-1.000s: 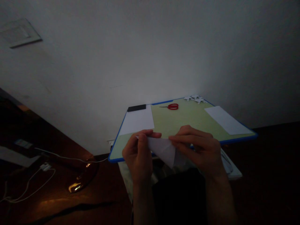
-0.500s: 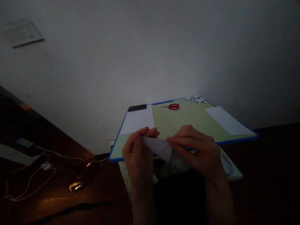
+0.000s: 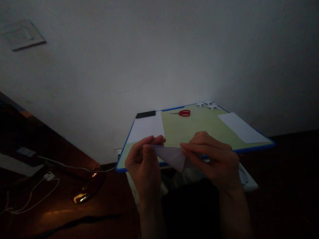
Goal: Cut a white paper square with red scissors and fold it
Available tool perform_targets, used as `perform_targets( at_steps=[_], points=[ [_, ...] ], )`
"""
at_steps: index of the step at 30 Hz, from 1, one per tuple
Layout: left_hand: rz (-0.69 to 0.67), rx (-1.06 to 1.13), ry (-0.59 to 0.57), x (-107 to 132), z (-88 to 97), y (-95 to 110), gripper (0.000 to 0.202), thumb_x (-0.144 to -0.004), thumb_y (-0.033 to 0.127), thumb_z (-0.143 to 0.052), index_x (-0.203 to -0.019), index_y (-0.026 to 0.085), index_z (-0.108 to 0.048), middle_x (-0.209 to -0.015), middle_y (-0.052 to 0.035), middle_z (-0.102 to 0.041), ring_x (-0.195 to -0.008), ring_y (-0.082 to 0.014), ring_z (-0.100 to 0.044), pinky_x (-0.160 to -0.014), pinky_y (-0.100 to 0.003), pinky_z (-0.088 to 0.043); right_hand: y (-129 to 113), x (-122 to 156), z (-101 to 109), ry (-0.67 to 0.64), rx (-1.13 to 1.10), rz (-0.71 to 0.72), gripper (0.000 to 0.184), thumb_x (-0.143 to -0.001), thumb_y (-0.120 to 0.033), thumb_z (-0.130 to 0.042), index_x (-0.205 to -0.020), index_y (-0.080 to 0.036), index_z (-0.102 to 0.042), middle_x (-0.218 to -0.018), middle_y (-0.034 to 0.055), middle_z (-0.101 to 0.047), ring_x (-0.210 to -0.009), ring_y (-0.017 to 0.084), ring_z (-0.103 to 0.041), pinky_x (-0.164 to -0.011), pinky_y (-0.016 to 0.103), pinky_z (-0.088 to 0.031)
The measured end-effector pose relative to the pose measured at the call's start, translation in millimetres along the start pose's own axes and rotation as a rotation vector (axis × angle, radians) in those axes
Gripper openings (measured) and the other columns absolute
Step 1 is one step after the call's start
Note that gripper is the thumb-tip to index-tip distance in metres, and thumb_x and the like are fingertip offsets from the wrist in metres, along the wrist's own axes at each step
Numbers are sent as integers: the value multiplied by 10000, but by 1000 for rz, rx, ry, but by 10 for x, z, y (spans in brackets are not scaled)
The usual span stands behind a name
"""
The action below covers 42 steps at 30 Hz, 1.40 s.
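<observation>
A small folded piece of white paper (image 3: 171, 157), roughly triangular, is stretched between my two hands above the near edge of the table. Its narrow left end is pinched by my left hand (image 3: 146, 162), thumb on top. At the wider right end, the thumb and fingertips of my right hand (image 3: 211, 157) close on the upper corner. Beyond the hands, red-handled scissors (image 3: 183, 113) lie on the light green tabletop (image 3: 189, 129). Several cut or folded white paper pieces (image 3: 208, 105) sit in a pile at the far right corner.
White sheets lie on the table at left (image 3: 147, 127) and right (image 3: 240, 127). A dark flat object (image 3: 146, 114) rests at the far left corner. The wall (image 3: 159, 59) stands behind the blue table edge. A white cable (image 3: 74, 167) runs at left, near a shiny lamp base (image 3: 81, 198).
Both hands have moved slightly apart, the left one to the left and the right one to the right. The paper has tilted a little between them.
</observation>
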<state>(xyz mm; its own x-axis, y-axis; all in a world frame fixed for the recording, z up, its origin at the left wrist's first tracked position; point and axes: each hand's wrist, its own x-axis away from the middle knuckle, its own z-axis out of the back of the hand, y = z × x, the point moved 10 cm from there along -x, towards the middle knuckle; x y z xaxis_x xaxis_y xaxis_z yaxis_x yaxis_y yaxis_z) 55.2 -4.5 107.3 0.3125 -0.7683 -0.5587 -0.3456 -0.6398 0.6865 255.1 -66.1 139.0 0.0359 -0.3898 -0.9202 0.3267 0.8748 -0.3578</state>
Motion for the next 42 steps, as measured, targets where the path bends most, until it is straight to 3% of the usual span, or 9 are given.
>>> perform_targets(
  at_steps=[5, 9, 15, 17, 27, 42],
  points=[
    [75, -66, -142, -36, -20, -50, 235, -854, 429, -877, -996, 246, -839, -949, -54, -853, -812, -185, -817, -799, -304, -676, -73, 1, 67, 15, 77, 82, 485, -904, -11, -761, -1295, -298, -757, -957, 13, -818, -823, 207, -727, -782, 427, -533],
    [-3, -52, -96, -54, 16, 34, 204, -829, 415, -902, -824, 225, -827, -810, -24, -814, -732, -156, -782, -738, -276, -655, -87, -10, 50, -9, 96, 86, 450, -911, -34, -766, -1283, -288, -757, -954, 13, -818, -824, 205, -725, -790, 426, -531],
    [-67, -118, -87, -32, 3, 123, 217, -842, 439, -888, -836, 229, -836, -801, -30, -810, -742, -179, -784, -727, -304, -642, -87, -13, 67, 28, 199, 26, 332, -922, -67, -773, -1156, -302, -781, -909, -32, -813, -790, 175, -723, -1094, 535, -441],
    [-89, -115, -95, -19, -2, 152, 196, -858, 430, -877, -847, 238, -841, -798, -24, -805, -747, -172, -779, -724, -298, -636, -102, -6, 73, 27, 206, 31, 329, -918, -75, -780, -1155, -303, -780, -907, -35, -816, -790, 174, -723, -1129, 545, -424],
    [-107, -49, -124, -12, -41, 144, 81, -895, 365, -855, -880, 286, -849, -804, 1, -803, -761, -151, -765, -722, -284, -619, -106, 16, 71, -6, 192, 53, 336, -920, -81, -774, -1162, -313, -782, -868, -46, -800, -765, 171, -706, -1103, 539, -457],
    [-33, -29, -128, -8, -24, 65, 91, -859, 334, -890, -914, 269, -859, -837, -7, -843, -773, -147, -810, -761, -244, -656, -94, 18, 90, -13, 194, 68, 319, -932, -65, -750, -1153, -293, -775, -875, -37, -764, -750, 159, -683, -1084, 542, -471]
  ],
)
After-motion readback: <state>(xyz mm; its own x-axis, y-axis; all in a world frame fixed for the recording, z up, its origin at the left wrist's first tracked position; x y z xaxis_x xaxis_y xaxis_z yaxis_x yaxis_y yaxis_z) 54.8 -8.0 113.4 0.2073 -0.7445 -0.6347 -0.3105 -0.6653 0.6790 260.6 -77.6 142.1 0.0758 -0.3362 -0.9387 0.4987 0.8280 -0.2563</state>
